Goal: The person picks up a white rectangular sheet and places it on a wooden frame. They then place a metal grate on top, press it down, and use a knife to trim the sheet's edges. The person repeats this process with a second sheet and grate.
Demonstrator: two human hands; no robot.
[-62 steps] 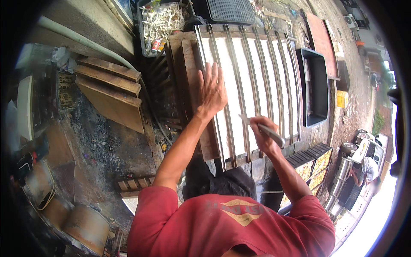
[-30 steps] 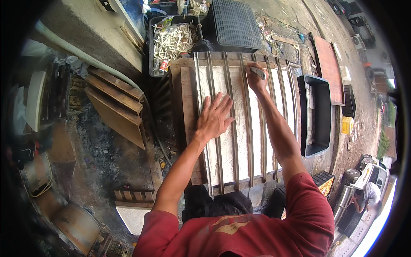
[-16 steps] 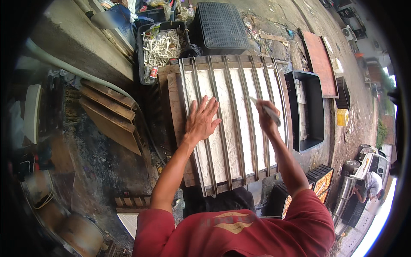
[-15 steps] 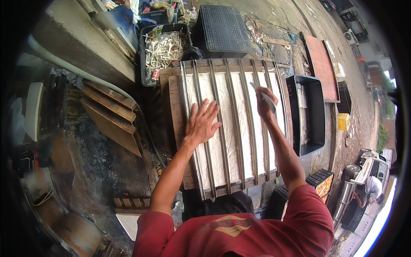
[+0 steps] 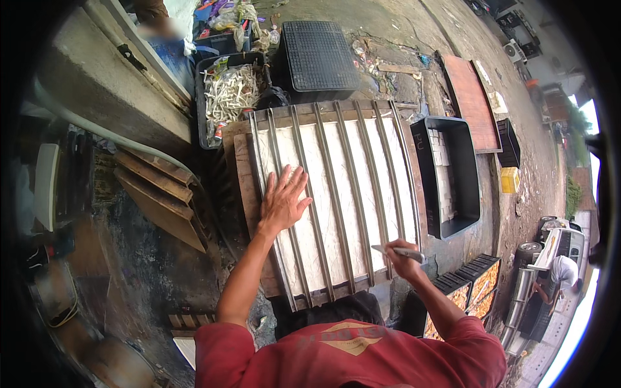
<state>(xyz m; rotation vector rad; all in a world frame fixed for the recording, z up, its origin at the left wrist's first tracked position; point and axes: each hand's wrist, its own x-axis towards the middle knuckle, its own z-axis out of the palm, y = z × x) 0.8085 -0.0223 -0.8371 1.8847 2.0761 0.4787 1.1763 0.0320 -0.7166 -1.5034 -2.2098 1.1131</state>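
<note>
In front of me lies a white, wrinkled sheet-like slab (image 5: 332, 239) on a brown wooden board (image 5: 244, 174). Long thin metal bars (image 5: 323, 258) run across it lengthwise, side by side. My left hand (image 5: 283, 199) rests flat on the slab's left part, fingers spread, over the bars there. At the near right part, my right hand (image 5: 404, 260) grips a knife (image 5: 415, 254). The knife's blade points left, close to a bar and the white surface; whether it touches cannot be made out.
A black crate of white strips (image 5: 229, 90) and an upturned black crate (image 5: 320, 61) stand beyond the board. To the right are a black tub (image 5: 472, 187) and crates with orange contents (image 5: 482, 284). Wooden boards (image 5: 155, 194) lean at left. Another person (image 5: 559, 278) is far right.
My right hand with the knife has come from the far right part of the slab toward me. The left hand stays flat on the slab. The view has shifted slightly.
</note>
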